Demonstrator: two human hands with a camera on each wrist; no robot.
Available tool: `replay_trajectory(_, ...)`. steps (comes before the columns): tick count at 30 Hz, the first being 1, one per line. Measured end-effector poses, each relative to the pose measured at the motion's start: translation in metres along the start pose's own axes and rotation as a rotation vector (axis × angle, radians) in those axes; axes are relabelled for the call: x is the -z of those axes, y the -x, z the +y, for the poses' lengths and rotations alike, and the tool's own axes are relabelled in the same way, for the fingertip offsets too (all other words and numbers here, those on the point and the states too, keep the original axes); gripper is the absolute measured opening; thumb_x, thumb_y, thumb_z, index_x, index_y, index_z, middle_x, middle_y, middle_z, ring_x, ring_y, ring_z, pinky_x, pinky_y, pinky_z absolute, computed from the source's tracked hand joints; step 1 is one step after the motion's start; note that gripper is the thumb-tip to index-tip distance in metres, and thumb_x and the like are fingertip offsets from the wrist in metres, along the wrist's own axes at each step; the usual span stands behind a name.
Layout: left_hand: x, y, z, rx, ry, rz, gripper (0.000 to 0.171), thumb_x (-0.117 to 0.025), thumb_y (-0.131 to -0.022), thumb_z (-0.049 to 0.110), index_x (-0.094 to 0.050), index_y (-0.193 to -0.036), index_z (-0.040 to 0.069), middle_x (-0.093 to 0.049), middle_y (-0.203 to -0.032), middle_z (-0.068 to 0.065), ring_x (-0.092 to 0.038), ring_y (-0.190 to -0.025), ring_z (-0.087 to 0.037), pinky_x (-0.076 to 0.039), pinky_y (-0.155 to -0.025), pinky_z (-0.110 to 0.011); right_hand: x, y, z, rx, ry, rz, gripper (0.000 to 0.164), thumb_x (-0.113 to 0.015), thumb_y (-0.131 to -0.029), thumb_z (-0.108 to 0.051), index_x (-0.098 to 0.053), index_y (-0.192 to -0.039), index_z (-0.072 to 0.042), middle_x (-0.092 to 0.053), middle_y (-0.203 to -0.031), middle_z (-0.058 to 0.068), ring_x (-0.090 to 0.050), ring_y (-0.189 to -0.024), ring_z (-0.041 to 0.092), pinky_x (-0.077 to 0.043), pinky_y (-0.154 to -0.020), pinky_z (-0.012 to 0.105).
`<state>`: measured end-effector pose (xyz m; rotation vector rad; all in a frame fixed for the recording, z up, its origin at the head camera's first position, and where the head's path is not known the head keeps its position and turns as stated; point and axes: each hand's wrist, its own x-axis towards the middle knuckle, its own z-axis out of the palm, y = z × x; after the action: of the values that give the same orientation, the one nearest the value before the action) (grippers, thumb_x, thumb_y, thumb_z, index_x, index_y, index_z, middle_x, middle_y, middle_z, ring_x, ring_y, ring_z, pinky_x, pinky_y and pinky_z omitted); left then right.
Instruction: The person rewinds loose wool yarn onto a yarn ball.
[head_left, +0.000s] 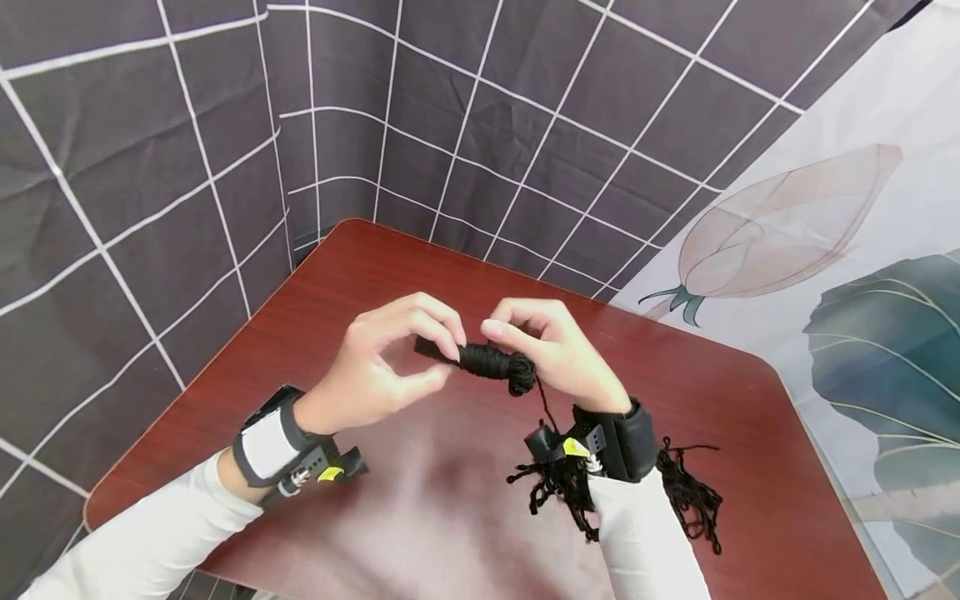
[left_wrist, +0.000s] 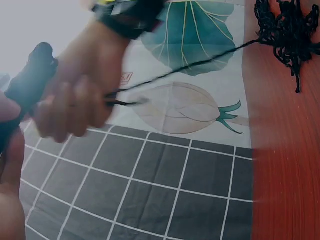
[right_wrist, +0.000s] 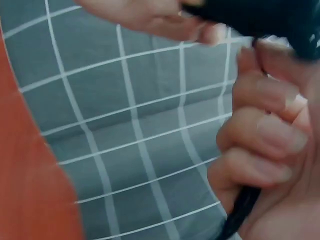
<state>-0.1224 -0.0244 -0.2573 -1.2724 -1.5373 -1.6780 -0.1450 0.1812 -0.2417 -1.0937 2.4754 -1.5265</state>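
Note:
Over the table, a thick wound bundle of black cord (head_left: 483, 361) with a rounded knob at its right end is held up. My left hand (head_left: 397, 358) pinches the bundle's flatter left end between thumb and fingertips. Close by the knob, my right hand (head_left: 558, 350) has its fingers curled round a strand of cord (right_wrist: 245, 205), plain in the right wrist view. In the left wrist view, a taut strand (left_wrist: 195, 65) runs from the blurred right hand to a loose tangle of black cord (left_wrist: 290, 35) on the table.
Beneath the right wrist, the tangle of cord (head_left: 577, 492) lies on the reddish-brown table (head_left: 360, 283), with more strands (head_left: 690, 500) to the right of the sleeve. Dark grid-patterned cloth (head_left: 465, 117) hangs behind, and a floral white sheet (head_left: 780, 233) is at the right.

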Motion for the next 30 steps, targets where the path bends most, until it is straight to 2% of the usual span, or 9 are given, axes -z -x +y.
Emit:
replay_trajectory(4,0.001,-0.001,-0.002,0.028,-0.043,0.083,0.022,-0.064,-0.061,-0.023,-0.059,-0.073,-0.006,-0.059,-0.078,-0.018,-0.056,-0.077,-0.021,-0.048,-0.063,-0.017,-0.013,0.017,0.022,-0.048,-0.091,-0.002,0.022,-0.048,-0.093,-0.004,-0.058,-0.074,-0.006,-0.043,-0.058,0.006,-0.036,-0.05,0.018,-0.032,-0.045,0.026)
replay_trajectory(7,0.003,-0.002,-0.005,0.061,-0.134,0.132,0.02,-0.065,-0.061,-0.022,-0.06,-0.074,-0.007,-0.06,-0.079,-0.019,-0.055,-0.077,-0.02,-0.044,-0.059,-0.018,-0.025,0.029,0.024,-0.061,-0.046,0.017,0.024,-0.047,-0.096,-0.01,-0.059,-0.076,-0.005,-0.041,-0.057,0.004,-0.034,-0.05,0.015,-0.032,-0.046,0.026)
replay_trajectory(12,0.007,-0.001,-0.012,0.102,-0.273,0.135,0.019,-0.065,-0.065,-0.019,-0.062,-0.077,-0.005,-0.062,-0.082,-0.017,-0.055,-0.077,-0.018,-0.044,-0.06,-0.02,-0.034,0.033,0.0,0.029,0.303,0.033,0.02,-0.052,-0.095,-0.021,-0.059,-0.077,-0.016,-0.048,-0.062,-0.006,-0.041,-0.054,0.006,-0.037,-0.048,0.024)
replay_trajectory(15,0.007,0.002,-0.015,0.131,-0.297,0.078,0.019,-0.066,-0.065,-0.017,-0.064,-0.077,-0.002,-0.063,-0.082,-0.013,-0.056,-0.08,-0.017,-0.048,-0.069,-0.02,-0.03,0.026,-0.018,0.097,0.488,0.051,0.018,-0.055,-0.093,-0.024,-0.058,-0.076,-0.017,-0.044,-0.061,-0.008,-0.039,-0.052,0.004,-0.034,-0.046,0.021)
replay_trajectory(17,0.007,0.004,-0.015,0.133,-0.281,0.015,0.019,-0.067,-0.066,-0.015,-0.064,-0.077,0.0,-0.063,-0.082,-0.011,-0.057,-0.08,-0.015,-0.048,-0.07,-0.02,-0.024,0.019,-0.029,0.124,0.537,0.06,0.017,-0.057,-0.091,-0.025,-0.06,-0.076,-0.018,-0.046,-0.061,-0.01,-0.039,-0.051,0.003,-0.034,-0.045,0.02)
replay_trajectory(20,0.006,0.006,-0.013,0.118,-0.187,-0.085,0.019,-0.067,-0.066,-0.014,-0.063,-0.077,0.001,-0.063,-0.082,-0.01,-0.057,-0.081,-0.014,-0.049,-0.072,-0.021,-0.01,0.009,-0.034,0.118,0.482,0.065,0.015,-0.059,-0.09,-0.025,-0.063,-0.076,-0.019,-0.053,-0.063,-0.01,-0.044,-0.051,0.003,-0.039,-0.045,0.021)
replay_trajectory(24,0.006,0.004,-0.006,0.097,-0.045,-0.147,0.022,-0.068,-0.064,-0.015,-0.061,-0.077,0.002,-0.062,-0.081,-0.01,-0.057,-0.082,-0.015,-0.049,-0.07,-0.024,0.003,0.0,-0.019,0.048,0.264,0.043,0.012,-0.06,-0.09,-0.024,-0.065,-0.079,-0.02,-0.056,-0.067,-0.006,-0.045,-0.054,0.008,-0.039,-0.047,0.025)
replay_trajectory(27,0.004,0.003,-0.004,0.08,0.044,-0.107,0.024,-0.067,-0.062,-0.019,-0.06,-0.076,-0.001,-0.06,-0.08,-0.013,-0.056,-0.081,-0.018,-0.05,-0.067,-0.021,0.002,0.001,0.002,0.01,0.067,0.027,0.015,-0.055,-0.093,-0.018,-0.064,-0.081,-0.016,-0.055,-0.071,-0.001,-0.046,-0.06,0.016,-0.038,-0.051,0.028)
replay_trajectory(30,0.002,0.001,-0.005,0.068,0.098,-0.009,0.026,-0.065,-0.06,-0.026,-0.058,-0.076,-0.007,-0.058,-0.08,-0.018,-0.056,-0.079,-0.023,-0.052,-0.068,-0.02,-0.011,0.008,0.018,-0.03,-0.13,0.041,0.018,-0.048,-0.092,-0.006,-0.061,-0.081,-0.006,-0.049,-0.065,0.005,-0.042,-0.057,0.018,-0.035,-0.049,0.026)
